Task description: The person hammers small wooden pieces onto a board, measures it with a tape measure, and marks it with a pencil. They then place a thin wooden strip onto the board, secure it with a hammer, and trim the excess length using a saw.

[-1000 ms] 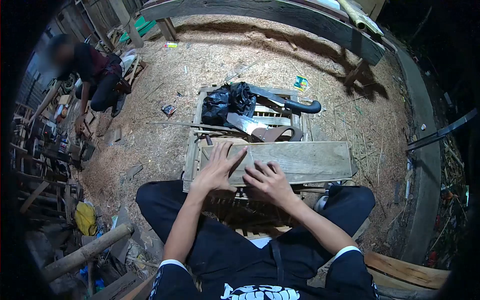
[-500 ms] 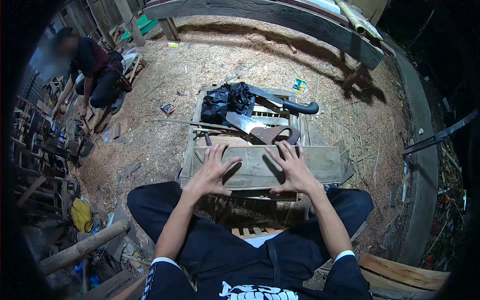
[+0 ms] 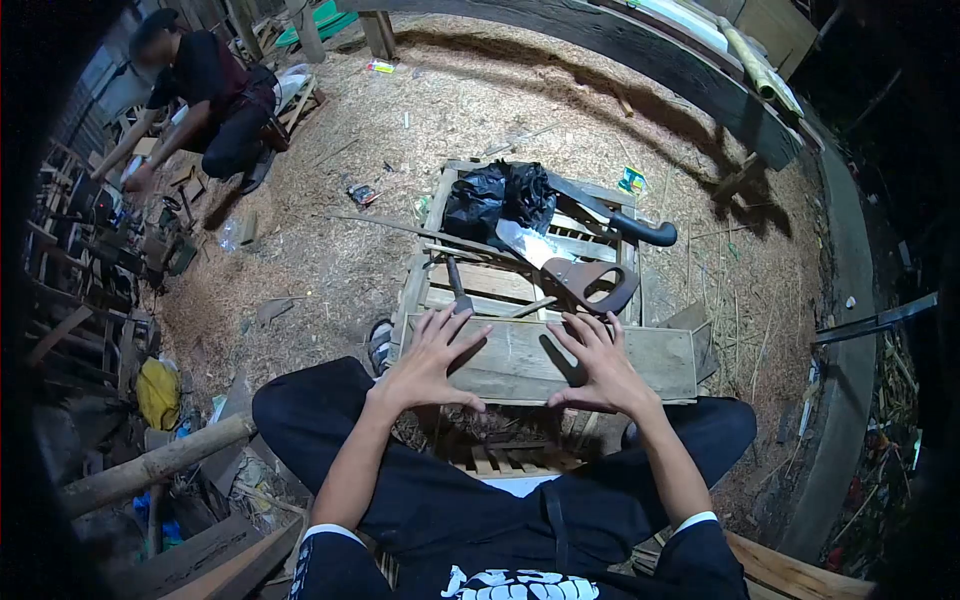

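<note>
A long, weathered wooden board (image 3: pixel 520 350) lies crosswise on the near side of a slatted wooden crate (image 3: pixel 415 290). My left hand (image 3: pixel 430 365) grips its left part, with the thumb at the near edge and spread fingers at the far edge. My right hand (image 3: pixel 600 368) spans the board the same way, right of its middle. Just beyond the board, a handsaw (image 3: pixel 590 285) with a brown handle rests on the crate. A dark-handled, chisel-like tool (image 3: pixel 456 280) lies close to my left fingertips.
A black plastic bag (image 3: pixel 500 200) and a large black-handled knife (image 3: pixel 640 230) lie on the crate's far side. A person (image 3: pixel 210 100) crouches at the far left among scrap wood. A heavy wooden beam (image 3: pixel 640 55) crosses the back. Shavings cover the ground.
The board has shifted toward me and slightly left relative to the crate, between both hands, exposing more of the chisel-like tool. My view has turned slightly left. The other person's arms have moved.
</note>
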A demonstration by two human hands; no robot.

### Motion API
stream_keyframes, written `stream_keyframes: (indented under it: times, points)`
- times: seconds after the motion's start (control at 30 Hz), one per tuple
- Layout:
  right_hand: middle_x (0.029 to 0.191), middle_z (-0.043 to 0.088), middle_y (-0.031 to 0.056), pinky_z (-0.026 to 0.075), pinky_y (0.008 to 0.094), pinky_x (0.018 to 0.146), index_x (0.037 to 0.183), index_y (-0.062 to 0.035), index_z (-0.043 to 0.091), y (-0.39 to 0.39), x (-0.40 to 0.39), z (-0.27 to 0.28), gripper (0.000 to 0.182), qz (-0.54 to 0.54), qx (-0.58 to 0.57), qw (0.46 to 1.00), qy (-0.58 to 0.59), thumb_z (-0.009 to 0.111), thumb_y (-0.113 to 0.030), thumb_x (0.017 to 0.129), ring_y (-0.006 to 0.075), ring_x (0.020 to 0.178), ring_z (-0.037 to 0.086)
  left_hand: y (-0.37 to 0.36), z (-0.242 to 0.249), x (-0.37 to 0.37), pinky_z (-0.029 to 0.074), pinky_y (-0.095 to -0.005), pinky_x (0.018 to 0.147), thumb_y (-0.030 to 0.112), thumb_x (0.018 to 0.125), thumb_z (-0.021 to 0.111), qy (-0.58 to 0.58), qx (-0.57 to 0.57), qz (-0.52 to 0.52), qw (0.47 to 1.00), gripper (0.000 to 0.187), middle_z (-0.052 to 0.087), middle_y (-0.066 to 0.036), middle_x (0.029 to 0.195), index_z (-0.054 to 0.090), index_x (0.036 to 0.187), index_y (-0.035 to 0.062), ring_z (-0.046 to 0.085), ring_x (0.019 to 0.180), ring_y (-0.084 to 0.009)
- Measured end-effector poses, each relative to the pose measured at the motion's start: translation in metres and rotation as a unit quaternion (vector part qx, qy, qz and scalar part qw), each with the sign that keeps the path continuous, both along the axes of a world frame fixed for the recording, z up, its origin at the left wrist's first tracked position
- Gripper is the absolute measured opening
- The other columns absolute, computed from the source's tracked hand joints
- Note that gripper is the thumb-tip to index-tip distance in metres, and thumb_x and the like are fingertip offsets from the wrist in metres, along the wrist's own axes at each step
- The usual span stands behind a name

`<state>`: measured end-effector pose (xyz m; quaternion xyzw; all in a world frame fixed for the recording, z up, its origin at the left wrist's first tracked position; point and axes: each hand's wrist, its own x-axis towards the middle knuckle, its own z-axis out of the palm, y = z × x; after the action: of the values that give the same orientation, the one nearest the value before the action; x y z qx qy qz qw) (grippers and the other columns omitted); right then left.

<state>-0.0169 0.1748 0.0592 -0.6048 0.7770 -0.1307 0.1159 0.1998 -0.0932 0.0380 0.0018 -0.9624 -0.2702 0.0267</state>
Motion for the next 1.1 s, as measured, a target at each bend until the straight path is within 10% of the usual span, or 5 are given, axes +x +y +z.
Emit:
stream_keyframes:
  times: [0.17, 0.4, 0.63, 0.8, 1.1]
  points:
    - [0.15, 0.055, 0.0166, 0.03, 0.0516, 0.123, 0.149, -0.0115, 0.059, -0.018, 0.004, -0.002, 0.057, -0.064, -0.112, 0.992, -0.018, 0.072, -0.035, 0.098, 0.0357, 0.145, 0.046, 0.002, -0.007, -0.013, 0.023, -0.0569, 0.128, 0.063, 0.077, 0.084, 0.045, -0.013, 0.001, 0.999, 0.098, 0.044, -0.02, 0.162, 0.052, 0.157, 0.017, 0.033, 0.155, -0.0389]
    - [0.142, 0.061, 0.016, 0.038, 0.0521, 0.115, 0.137, -0.0095, 0.067, -0.041, 0.003, -0.015, 0.047, -0.137, -0.168, 0.976, 0.017, 0.075, -0.026, 0.094, 0.0367, 0.135, 0.053, 0.001, -0.005, -0.052, 0.035, -0.0516, 0.122, 0.039, 0.094, 0.077, 0.111, 0.014, 0.028, 0.993, 0.052, 0.071, -0.011, 0.131, 0.07, 0.136, 0.0096, 0.06, 0.132, -0.0289]
    - [0.146, 0.054, 0.0195, 0.027, 0.06, 0.119, 0.153, -0.0104, 0.052, -0.065, -0.015, -0.011, 0.071, -0.155, -0.126, 0.976, 0.085, 0.077, -0.036, 0.091, 0.0389, 0.14, 0.045, 0.007, -0.008, -0.061, 0.023, -0.0596, 0.127, 0.083, 0.059, 0.081, -0.084, 0.0, -0.013, 0.996, 0.141, 0.038, -0.029, 0.164, 0.027, 0.169, 0.0138, 0.034, 0.152, -0.048]
    - [0.163, 0.036, 0.0267, 0.02, 0.0642, 0.125, 0.171, -0.0204, 0.025, -0.039, 0.015, 0.004, 0.128, 0.035, 0.026, 0.998, -0.047, 0.077, -0.081, 0.07, 0.0442, 0.153, 0.032, 0.008, 0.006, -0.035, 0.017, -0.0657, 0.128, 0.079, 0.055, 0.086, -0.053, -0.03, -0.052, 0.997, 0.142, 0.035, -0.028, 0.163, 0.029, 0.169, 0.0157, 0.032, 0.153, -0.0465]
    - [0.164, 0.031, 0.0302, 0.023, 0.0662, 0.122, 0.171, -0.0362, 0.018, -0.018, -0.004, 0.03, 0.151, 0.044, 0.041, 0.998, 0.028, 0.103, -0.046, 0.046, 0.0498, 0.151, 0.031, 0.006, 0.033, -0.051, 0.012, -0.0655, 0.129, 0.05, 0.061, 0.091, 0.048, -0.035, -0.073, 0.996, 0.113, 0.04, -0.021, 0.159, 0.044, 0.16, 0.0251, 0.034, 0.149, -0.0463]
